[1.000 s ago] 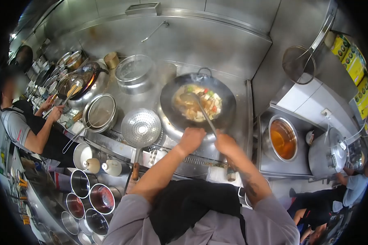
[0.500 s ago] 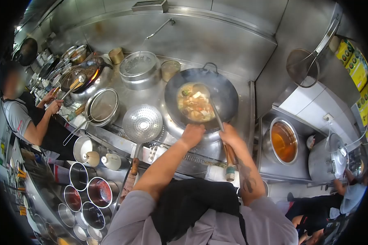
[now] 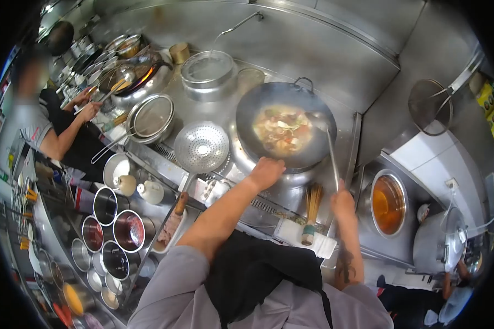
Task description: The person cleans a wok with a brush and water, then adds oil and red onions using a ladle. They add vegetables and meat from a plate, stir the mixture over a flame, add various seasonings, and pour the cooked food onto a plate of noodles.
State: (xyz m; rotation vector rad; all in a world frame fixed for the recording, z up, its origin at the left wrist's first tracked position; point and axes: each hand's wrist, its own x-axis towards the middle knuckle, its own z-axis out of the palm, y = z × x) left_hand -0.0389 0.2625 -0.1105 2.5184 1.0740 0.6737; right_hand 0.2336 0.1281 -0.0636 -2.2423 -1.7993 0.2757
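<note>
A dark wok (image 3: 247, 131) stands on the burner with a steaming stew of mixed pieces in broth (image 3: 282, 131). My left hand (image 3: 267, 172) is closed at the wok's near rim; the part it grips is hidden beneath the fingers. With my right hand (image 3: 343, 203) I hold the long handle of a ladle (image 3: 333, 153). The ladle's bowl rests inside the wok at its right wall, beside the food. Between my forearms, a bamboo brush (image 3: 313, 211) stands below the wok, near a folded white cloth (image 3: 325, 245).
A perforated strainer (image 3: 202, 147) and a mesh sieve over a pot (image 3: 152, 117) sit to the left. Several sauce containers (image 3: 129, 230) line the lower left. A bowl of amber liquid (image 3: 388, 205) stands right. A co-worker (image 3: 66, 131) cooks at the far left; another person bends at lower right.
My right hand and the ladle have swung right, carrying the ladle's bowl from the food to the wok's right wall. My left hand stays at the rim. The head view has shifted.
</note>
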